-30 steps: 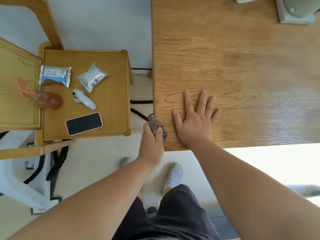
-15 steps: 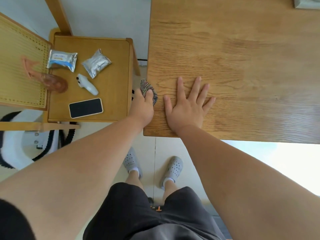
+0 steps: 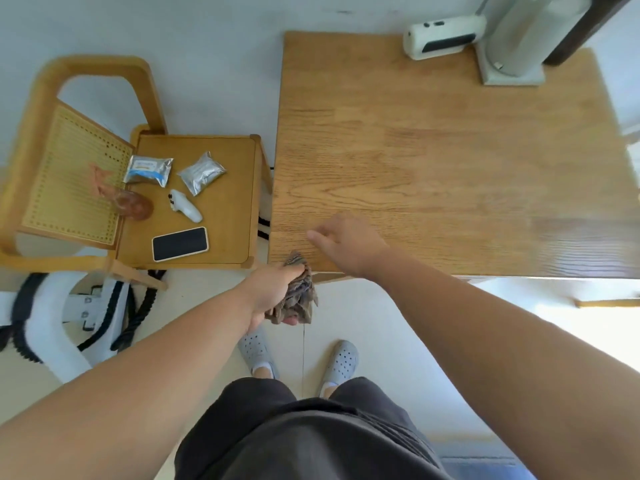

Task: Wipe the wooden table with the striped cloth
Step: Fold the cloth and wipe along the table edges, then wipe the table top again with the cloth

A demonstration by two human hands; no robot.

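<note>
The wooden table (image 3: 433,161) fills the upper right of the head view. My left hand (image 3: 273,289) grips the bunched striped cloth (image 3: 298,296) just off the table's near left corner; most of the cloth hangs below the table edge. My right hand (image 3: 349,244) hovers blurred over the near left part of the tabletop, fingers loosely curled and holding nothing, a short way above and right of the cloth.
A small wooden side table (image 3: 221,216) stands left of the table with a phone (image 3: 180,243), two foil packets (image 3: 201,172), a white remote (image 3: 185,210) and a brown object (image 3: 133,206). A white device (image 3: 443,36) and a stand base (image 3: 512,69) sit at the table's far edge.
My left hand has pulled the cloth back off the table's left edge to the near corner. My right hand has lifted from lying flat on the tabletop. The camera view has pulled back.
</note>
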